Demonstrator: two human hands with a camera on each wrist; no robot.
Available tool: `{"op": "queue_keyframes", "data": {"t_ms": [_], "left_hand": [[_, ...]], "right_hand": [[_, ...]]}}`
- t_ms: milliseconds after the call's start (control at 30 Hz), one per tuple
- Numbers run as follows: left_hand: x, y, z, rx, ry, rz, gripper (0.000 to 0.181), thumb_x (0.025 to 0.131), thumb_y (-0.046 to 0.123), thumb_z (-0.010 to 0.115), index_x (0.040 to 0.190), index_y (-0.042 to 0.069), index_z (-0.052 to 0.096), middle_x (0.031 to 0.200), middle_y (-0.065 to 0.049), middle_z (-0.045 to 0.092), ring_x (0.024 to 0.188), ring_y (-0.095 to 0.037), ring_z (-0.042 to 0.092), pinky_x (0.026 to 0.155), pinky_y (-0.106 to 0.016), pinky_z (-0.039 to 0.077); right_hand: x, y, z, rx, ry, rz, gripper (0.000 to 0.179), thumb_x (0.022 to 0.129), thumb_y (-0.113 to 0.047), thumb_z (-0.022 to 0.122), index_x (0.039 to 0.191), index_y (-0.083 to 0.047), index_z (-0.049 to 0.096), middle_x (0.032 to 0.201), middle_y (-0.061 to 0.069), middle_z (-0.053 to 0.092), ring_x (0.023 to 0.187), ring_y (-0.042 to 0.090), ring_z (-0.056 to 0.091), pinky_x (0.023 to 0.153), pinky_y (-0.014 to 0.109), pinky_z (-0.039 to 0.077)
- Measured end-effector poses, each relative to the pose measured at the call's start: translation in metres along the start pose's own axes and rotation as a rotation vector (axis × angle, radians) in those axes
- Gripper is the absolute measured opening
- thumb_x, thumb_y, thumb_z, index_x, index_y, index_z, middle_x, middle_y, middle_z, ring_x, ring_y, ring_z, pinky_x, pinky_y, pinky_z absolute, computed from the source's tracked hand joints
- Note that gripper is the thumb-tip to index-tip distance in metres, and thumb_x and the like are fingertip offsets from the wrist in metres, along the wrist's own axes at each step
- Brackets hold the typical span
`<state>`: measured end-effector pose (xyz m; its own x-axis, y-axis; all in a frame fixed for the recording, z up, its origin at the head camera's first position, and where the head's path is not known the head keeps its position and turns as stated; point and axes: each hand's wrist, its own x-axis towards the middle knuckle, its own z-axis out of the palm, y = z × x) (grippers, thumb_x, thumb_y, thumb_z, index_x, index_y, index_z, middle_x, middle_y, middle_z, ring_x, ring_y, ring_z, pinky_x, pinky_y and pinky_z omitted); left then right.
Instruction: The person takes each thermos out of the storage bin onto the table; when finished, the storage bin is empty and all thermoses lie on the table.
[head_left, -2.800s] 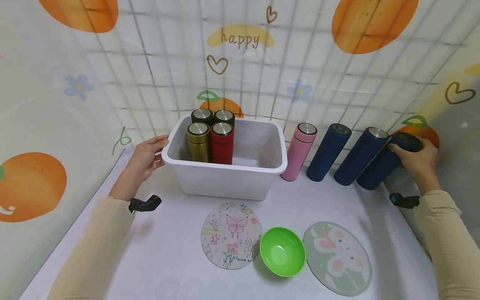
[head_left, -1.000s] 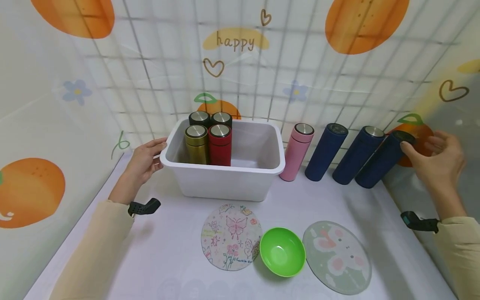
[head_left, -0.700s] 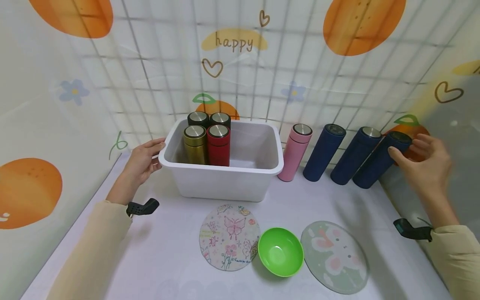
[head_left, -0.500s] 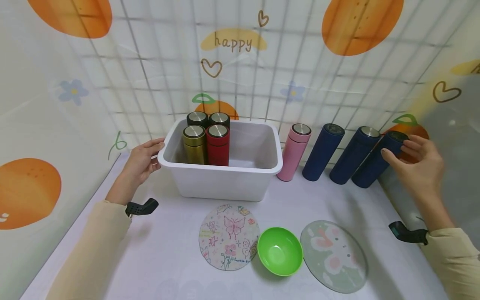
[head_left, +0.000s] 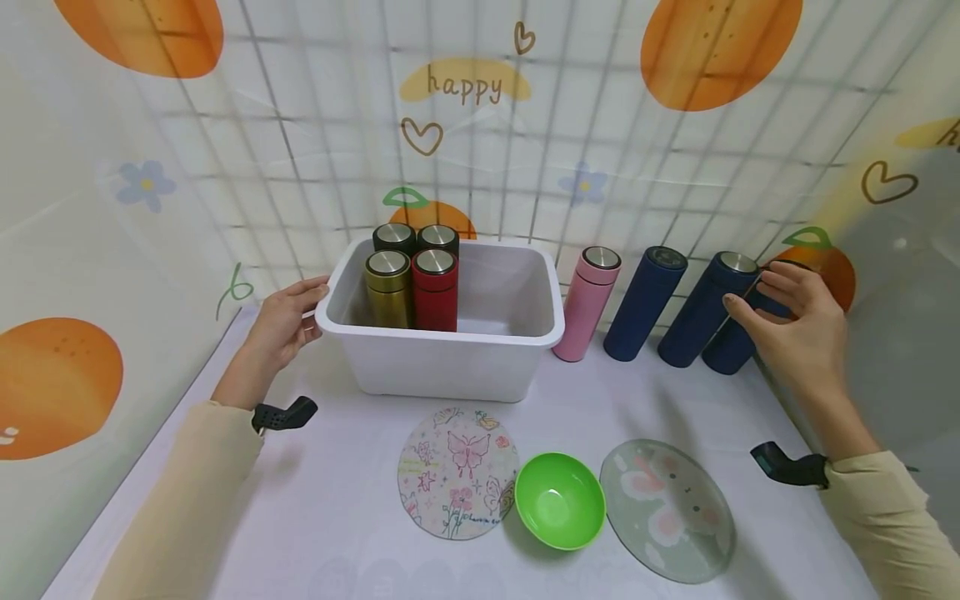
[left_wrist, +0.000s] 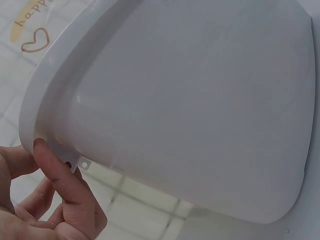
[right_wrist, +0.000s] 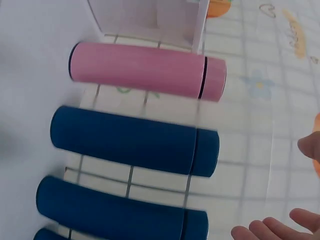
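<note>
My left hand (head_left: pixel 281 323) pinches the left rim of a white plastic tub (head_left: pixel 450 367); in the left wrist view, thumb and finger meet at the rim's corner. Inside the tub's left half stand a gold thermos (head_left: pixel 390 304), a red thermos (head_left: pixel 437 292) and two black ones with steel lids. My right hand (head_left: pixel 806 337), fingers spread and slightly bent, holds nothing. It overlaps the rightmost navy thermos (head_left: pixel 726 350), partly hiding it. Left of that lean another navy thermos (head_left: pixel 705 315), a third navy thermos (head_left: pixel 643 307) and a pink thermos (head_left: pixel 585 308), nearest the tub.
A green bowl (head_left: pixel 560 504) sits between a round butterfly mat (head_left: pixel 453 475) and a grey-green rabbit mat (head_left: pixel 645 533) at the front of the table. A wire grid (head_left: pixel 495 167) behind a printed orange-pattern sheet backs the thermoses.
My right hand lets go of the rightmost navy thermos's lid, pulls off to the right, then comes back leftward in front of it. The left hand stays on the rim.
</note>
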<state>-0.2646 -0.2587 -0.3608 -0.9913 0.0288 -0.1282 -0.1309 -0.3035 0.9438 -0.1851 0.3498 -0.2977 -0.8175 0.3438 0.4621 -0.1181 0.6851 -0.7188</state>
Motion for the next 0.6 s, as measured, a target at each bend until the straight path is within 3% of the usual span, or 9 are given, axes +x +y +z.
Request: {"op": "queue_keyframes", "data": {"t_ms": [600], "left_hand": [[-0.002,-0.001,0.0,0.017,0.003,0.012,0.022,0.1,0.016,0.065,0.121,0.014,0.062,0.096,0.002,0.07,0.072,-0.012,0.065,0.058,-0.02,0.05]], "right_hand": [[-0.014,-0.033,0.035,0.01,-0.083,-0.112,0.066,0.085,-0.033,0.081,0.142,-0.013,0.053,0.137,0.009,0.06,0.122,0.022,0.058,0.086,0.016,0.05]]}}
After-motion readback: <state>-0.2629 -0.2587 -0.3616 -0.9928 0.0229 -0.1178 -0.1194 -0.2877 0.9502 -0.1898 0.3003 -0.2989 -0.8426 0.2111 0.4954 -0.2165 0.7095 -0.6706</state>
